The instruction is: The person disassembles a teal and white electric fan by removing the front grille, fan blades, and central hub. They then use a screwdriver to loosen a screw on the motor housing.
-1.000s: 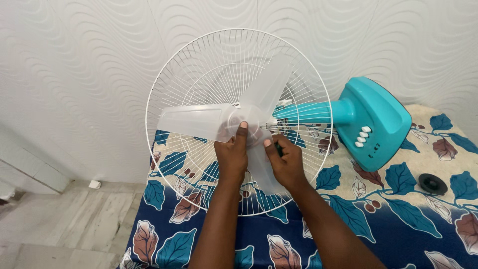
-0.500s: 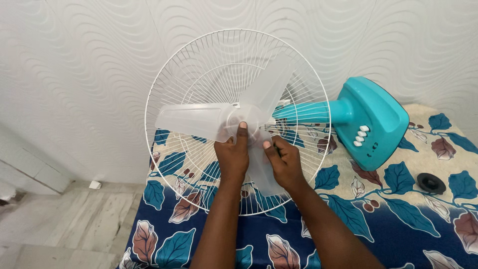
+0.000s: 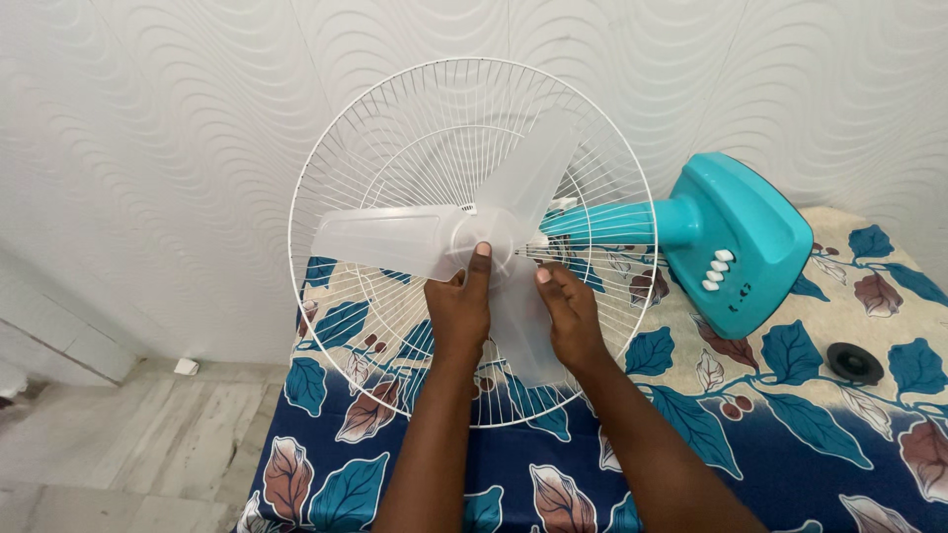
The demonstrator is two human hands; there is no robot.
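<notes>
A translucent three-bladed fan blade (image 3: 395, 240) sits in front of a round white wire fan guard (image 3: 395, 118). My left hand (image 3: 458, 306) grips the blade's hub from below, thumb up on its centre. My right hand (image 3: 570, 314) rests on the lower blade beside the hub, fingers pointing up toward the centre. Behind the guard, the teal fan stem and base (image 3: 736, 242) with white buttons lie on their side to the right.
The fan lies on a bed with a blue, leaf-patterned sheet (image 3: 790, 434). A small black round cap (image 3: 854, 362) sits on the sheet at the right. A white textured wall stands behind; the tiled floor (image 3: 118, 444) lies to the left.
My right hand has slid slightly up the lower blade toward the hub, fingers straighter. The blade and left hand stay almost still.
</notes>
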